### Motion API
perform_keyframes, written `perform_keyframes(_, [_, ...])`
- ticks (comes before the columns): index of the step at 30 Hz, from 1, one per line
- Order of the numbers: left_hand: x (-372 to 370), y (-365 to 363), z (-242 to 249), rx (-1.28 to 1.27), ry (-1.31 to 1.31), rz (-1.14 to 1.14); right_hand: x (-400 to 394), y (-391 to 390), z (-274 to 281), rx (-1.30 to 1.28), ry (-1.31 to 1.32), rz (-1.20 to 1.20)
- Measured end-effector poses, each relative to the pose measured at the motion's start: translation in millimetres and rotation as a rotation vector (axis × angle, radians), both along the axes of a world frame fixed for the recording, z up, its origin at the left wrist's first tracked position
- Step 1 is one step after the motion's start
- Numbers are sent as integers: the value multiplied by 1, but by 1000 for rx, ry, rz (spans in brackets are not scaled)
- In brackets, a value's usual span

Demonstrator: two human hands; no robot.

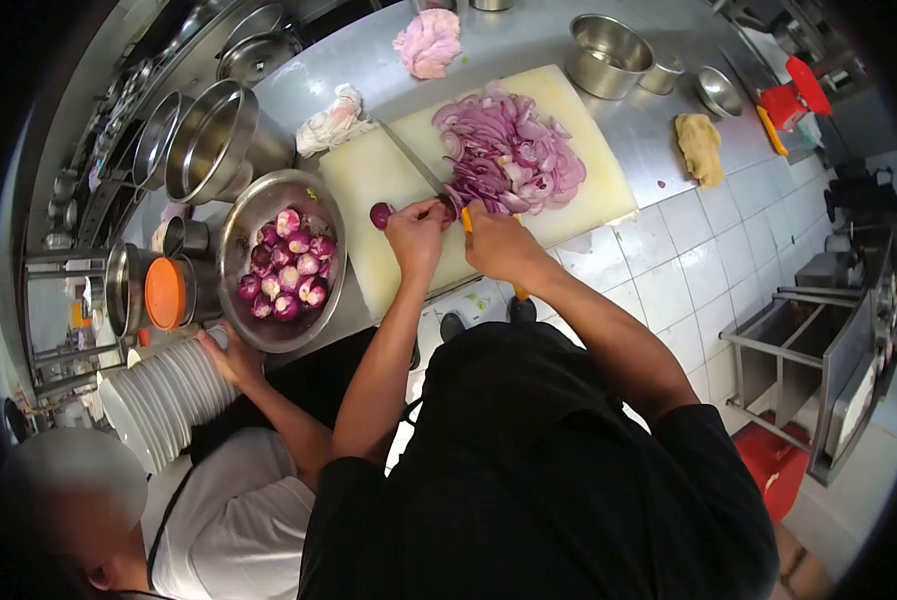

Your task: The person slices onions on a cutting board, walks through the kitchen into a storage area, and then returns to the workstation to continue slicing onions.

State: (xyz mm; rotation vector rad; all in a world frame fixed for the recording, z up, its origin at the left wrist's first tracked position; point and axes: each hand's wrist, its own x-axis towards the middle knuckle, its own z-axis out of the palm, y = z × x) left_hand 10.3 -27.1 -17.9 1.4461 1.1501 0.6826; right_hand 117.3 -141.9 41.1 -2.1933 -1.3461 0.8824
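Note:
My left hand (416,235) presses down on a red onion piece (447,208) near the front of the white cutting board (369,175). My right hand (499,245) grips a knife (419,165) by its yellow handle; the blade lies across the board and reaches the onion at my left fingers. A peeled onion half (381,214) sits just left of my left hand. A heap of sliced red onion (514,150) covers the far right part of the board.
A steel bowl of peeled onions (231,240) stands left of the board, with a co-worker's hand (231,355) at its near rim. Empty steel bowls (204,140), stacked white plates (164,395), cloths (429,42), a pot (607,55) and a yellow rag (701,148) lie around.

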Motion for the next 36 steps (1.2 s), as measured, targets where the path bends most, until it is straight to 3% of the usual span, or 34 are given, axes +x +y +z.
perform_keyframes(5, [1,-2,-14,34,29,48,13,-3,30,-56,26,75])
perform_keyframes(12, [5,-9,2,-20,55,56,10,-13,28,-90,73,75])
perform_keyframes(14, [-4,-2,-16,-80,-76,38,11,-12,33,-104,97,72])
perform_keyframes(26, [3,-5,-1,-74,-20,38,3,-12,19,-71,78,52])
perform_keyframes(32, [4,-6,-1,-77,-6,47,6,12,-14,26,105,-37])
perform_keyframes(36, [1,-5,-6,-77,3,29,17,2,36,-146,263,3])
